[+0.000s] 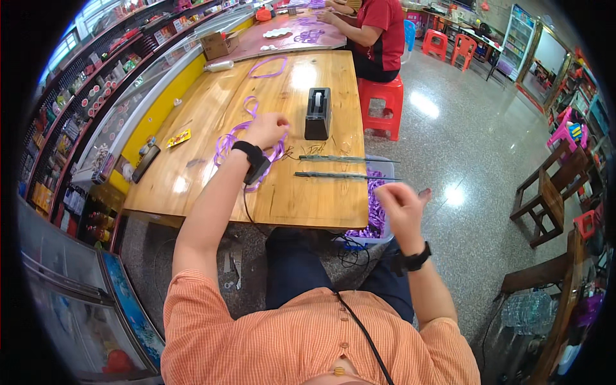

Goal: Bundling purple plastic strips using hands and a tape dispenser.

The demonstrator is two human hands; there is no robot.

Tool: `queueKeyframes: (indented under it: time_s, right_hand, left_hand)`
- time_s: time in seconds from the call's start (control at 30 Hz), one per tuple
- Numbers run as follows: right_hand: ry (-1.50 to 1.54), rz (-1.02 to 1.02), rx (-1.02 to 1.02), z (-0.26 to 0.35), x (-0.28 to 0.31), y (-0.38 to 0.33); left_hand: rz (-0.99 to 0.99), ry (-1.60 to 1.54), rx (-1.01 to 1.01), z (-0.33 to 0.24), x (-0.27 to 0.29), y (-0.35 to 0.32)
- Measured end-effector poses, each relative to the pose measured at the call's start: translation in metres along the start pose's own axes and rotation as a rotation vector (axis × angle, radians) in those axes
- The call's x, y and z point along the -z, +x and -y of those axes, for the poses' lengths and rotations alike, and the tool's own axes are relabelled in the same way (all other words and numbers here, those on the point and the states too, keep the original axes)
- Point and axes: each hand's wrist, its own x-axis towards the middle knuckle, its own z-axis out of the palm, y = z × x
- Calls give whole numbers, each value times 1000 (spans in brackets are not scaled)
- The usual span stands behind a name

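Note:
My left hand [267,131] is over a loose heap of purple ribbon [224,144] on the wooden table [218,90]. Its fingers are curled together; whether a strand is pinched in them is hidden. Off the table's right edge, my right hand [401,208] hangs above a clear plastic tub [387,168] filled with purple ribbon pieces. The thumb and fingers are pressed together, and anything between them is too small to make out. Between my hands lie two thin dark rods [330,175], their ends jutting past the edge. A black tape dispenser [317,114] stands behind them.
A purple ribbon loop [268,67] and a yellow packet [179,138] lie on the table. Across from me, a person in a red shirt [380,35] sits on a red stool [383,106]. Glass display cases line the left. A wooden chair [552,192] stands to the right.

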Motion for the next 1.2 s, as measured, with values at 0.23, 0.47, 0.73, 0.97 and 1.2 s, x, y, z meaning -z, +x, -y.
queueKeyframes:
  time_s: [0.23,0.47,0.73,0.97,1.2]
  right_hand:
    - [-359,192,493,29,-57,-20]
    - [-360,198,485,26,-59,-20]
    - [-361,193,475,25,-59,-23]
    - [-340,158,477,21,-54,-25]
    - [-328,152,501,23,-56,-27]
  left_hand:
    - [51,173,60,18,14,3]
    - [-143,-457,-42,-56,95,-7]
    - [-210,-408,-217,-114,109,-21]
    - [-57,-1317,-499,-158,168,-31]
    - [-131,-534,-394,-178,131,-30]
